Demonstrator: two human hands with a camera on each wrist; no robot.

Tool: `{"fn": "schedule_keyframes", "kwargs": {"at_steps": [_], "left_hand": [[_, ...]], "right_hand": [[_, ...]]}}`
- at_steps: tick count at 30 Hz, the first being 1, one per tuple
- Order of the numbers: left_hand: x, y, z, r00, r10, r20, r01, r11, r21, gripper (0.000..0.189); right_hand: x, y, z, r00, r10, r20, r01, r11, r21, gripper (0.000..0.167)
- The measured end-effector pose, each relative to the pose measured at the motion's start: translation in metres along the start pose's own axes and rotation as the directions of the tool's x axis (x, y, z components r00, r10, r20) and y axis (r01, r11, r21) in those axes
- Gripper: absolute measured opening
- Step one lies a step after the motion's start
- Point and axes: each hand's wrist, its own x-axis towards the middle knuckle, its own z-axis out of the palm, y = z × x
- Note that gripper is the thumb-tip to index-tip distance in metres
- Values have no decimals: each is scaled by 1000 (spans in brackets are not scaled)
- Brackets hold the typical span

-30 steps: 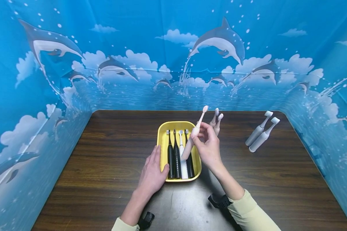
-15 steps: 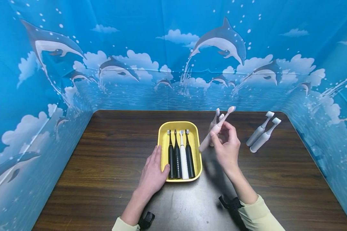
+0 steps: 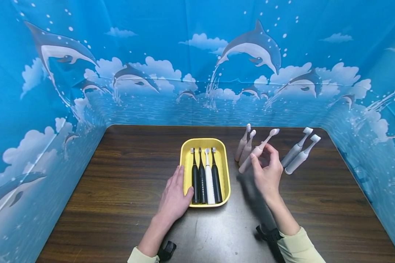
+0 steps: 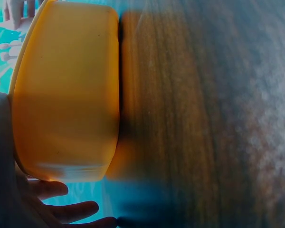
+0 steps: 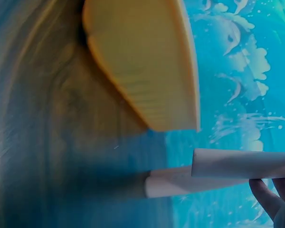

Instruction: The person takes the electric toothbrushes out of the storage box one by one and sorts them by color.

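My right hand (image 3: 269,171) pinches a pale pink electric toothbrush (image 3: 257,151) by its upper body, tilted with its head up and to the right. Its base looks raised off the table in the right wrist view, where the handle (image 5: 232,163) shows. Just left of it stand two more pink toothbrushes (image 3: 241,148). A yellow tray (image 3: 204,140) holds black toothbrushes (image 3: 195,182) and a white one (image 3: 209,184), lying side by side. Against the tray's left side rests my left hand (image 3: 174,195), fingers extended; in the left wrist view those fingers (image 4: 78,212) reach past the tray's end.
Two grey-white toothbrushes (image 3: 296,162) stand upright at the right, beyond my right hand. The dark wood table (image 3: 125,175) ends at a blue dolphin-print curtain (image 3: 145,109) at the back and sides.
My right hand has carried the pink toothbrush from above the tray to the right, past the two standing pink ones, and lower. The left hand has stayed at the tray.
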Motion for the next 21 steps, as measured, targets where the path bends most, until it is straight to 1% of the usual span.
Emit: {"fn": "schedule_keyframes", "kwargs": {"at_steps": [2,4,6,9,14,21], "left_hand": [[0,0,0,1000,1,-1,-1,1000,0,81],[0,0,0,1000,3,-3,-3,1000,0,81],[0,0,0,1000,3,-3,-3,1000,0,81],[0,1,-1,1000,2,-4,-2,1000,-3,81],[0,0,-1,1000,-1,-1,1,1000,1,81],[0,1,-1,1000,-9,9,9,1000,-2,81]], "right_hand": [[-2,9,0,1000,-11,-9,11,1000,-13,43],[-5,24,0,1000,-13,-19,12,1000,-27,44],[-7,40,0,1000,-3,-23,2,999,-48,45],[-7,56,0,1000,5,-26,-7,997,-71,44],[-5,71,4,1000,2,-18,-4,996,-88,41],[0,83,12,1000,6,-3,-6,998,-55,40]]}}
